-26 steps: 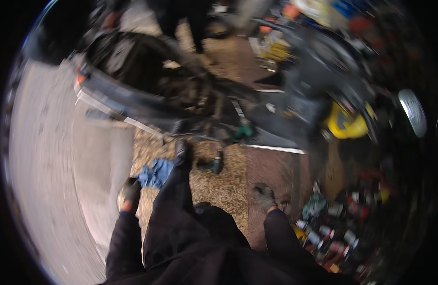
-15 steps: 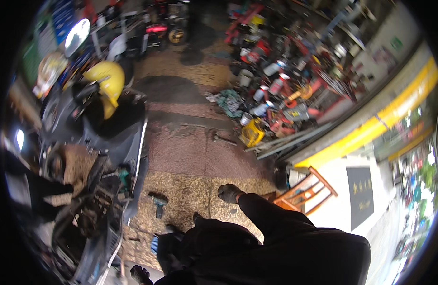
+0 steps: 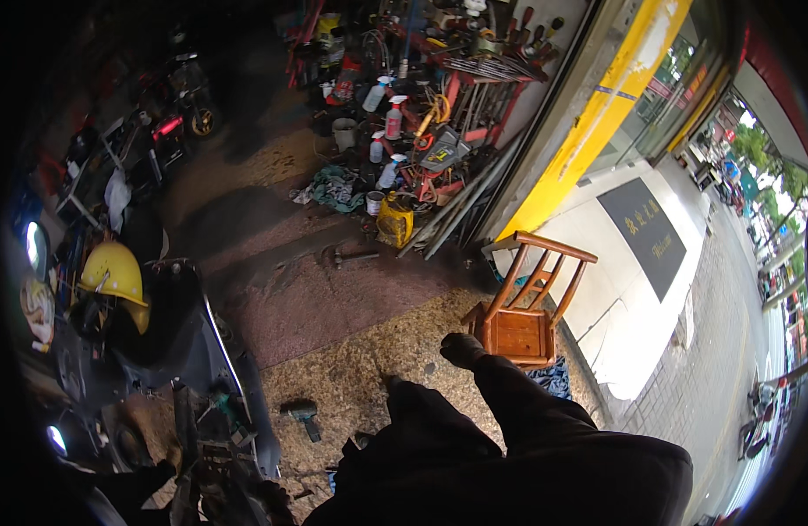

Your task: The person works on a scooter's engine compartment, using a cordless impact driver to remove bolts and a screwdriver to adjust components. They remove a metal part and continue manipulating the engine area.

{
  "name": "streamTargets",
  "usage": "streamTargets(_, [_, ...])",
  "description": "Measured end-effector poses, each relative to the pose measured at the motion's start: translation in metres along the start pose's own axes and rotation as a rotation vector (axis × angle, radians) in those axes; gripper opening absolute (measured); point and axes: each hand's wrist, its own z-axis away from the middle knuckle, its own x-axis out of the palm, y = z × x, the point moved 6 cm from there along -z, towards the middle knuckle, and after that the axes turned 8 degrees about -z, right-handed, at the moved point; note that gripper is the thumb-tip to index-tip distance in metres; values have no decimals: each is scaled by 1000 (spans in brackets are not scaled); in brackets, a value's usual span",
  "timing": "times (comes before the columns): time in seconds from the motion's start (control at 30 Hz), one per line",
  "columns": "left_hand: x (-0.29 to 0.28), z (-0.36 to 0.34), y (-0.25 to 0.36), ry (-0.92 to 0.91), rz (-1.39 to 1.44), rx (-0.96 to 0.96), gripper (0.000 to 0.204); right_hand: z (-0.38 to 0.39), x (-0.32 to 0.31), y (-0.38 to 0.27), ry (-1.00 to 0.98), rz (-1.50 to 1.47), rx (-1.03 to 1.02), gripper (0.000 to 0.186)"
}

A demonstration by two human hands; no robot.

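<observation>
My right hand (image 3: 463,351), dark and apparently gloved, hangs curled over the speckled floor beside the small wooden chair (image 3: 520,333). Its fingers are closed and nothing shows in them. At the lower edge, my left hand (image 3: 271,501) is a dark shape beside the partly dismantled black scooter (image 3: 224,465). Shadow hides its fingers, and I cannot tell whether it touches the scooter. A teal and black power drill (image 3: 301,415) lies on the floor between the scooter and my legs. Another teal tool (image 3: 224,405) rests on the scooter.
A yellow helmet (image 3: 113,272) sits on the scooter's front. A hammer (image 3: 356,256) lies on the reddish floor. Spray bottles (image 3: 393,118), a yellow jug (image 3: 393,221), rags (image 3: 336,188) and long poles (image 3: 470,206) crowd the far side. A paved walkway (image 3: 684,377) runs along the right.
My view has swung to the right, bringing the whole chair and the walkway into sight. My right hand now appears nearer the chair; my left hand has become harder to see.
</observation>
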Motion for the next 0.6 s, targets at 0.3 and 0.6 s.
streamTargets(0.3, [283, 8, 64, -297, -472, 65, 7, -120, -98, 89, 192, 179, -145, 25])
streamTargets(0.6, [506, -8, 135, -296, -778, 69, 6, -272, -174, 124, 100, 407, -396, 19])
